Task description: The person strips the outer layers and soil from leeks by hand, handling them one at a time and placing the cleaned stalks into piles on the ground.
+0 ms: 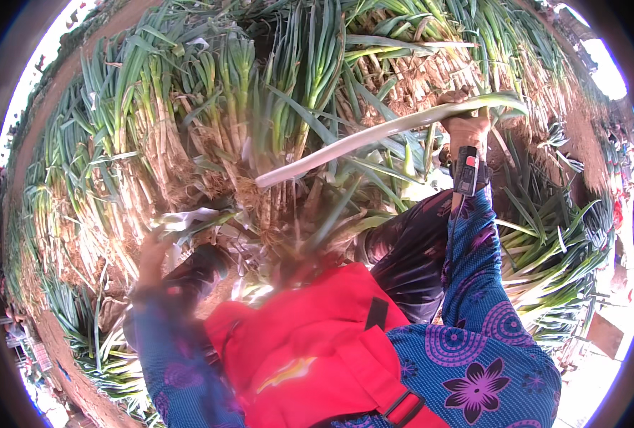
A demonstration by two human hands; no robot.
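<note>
My right hand [467, 121] is closed at the upper right, with a long green onion [352, 148] across it. The onion's bare whitish shank points left toward the middle of the view. Its greener end bends down just right of my fingers. Lower on the left, my left hand [154, 253] is smeared by motion. Pale, leaf-like strips [188, 217] lie at its fingertips; whether they are gripped cannot be made out. Between my hands stand bunches of green onions [224, 107], with brown, rooty lower ends.
Stacked onions [95, 185] curve round the left and far sides. Another heap [549, 264] lies to the right, beside my dark-trousered leg [417, 246]. Red cloth [310, 342] covers my lap. A black strapped device [467, 171] sits on my right wrist.
</note>
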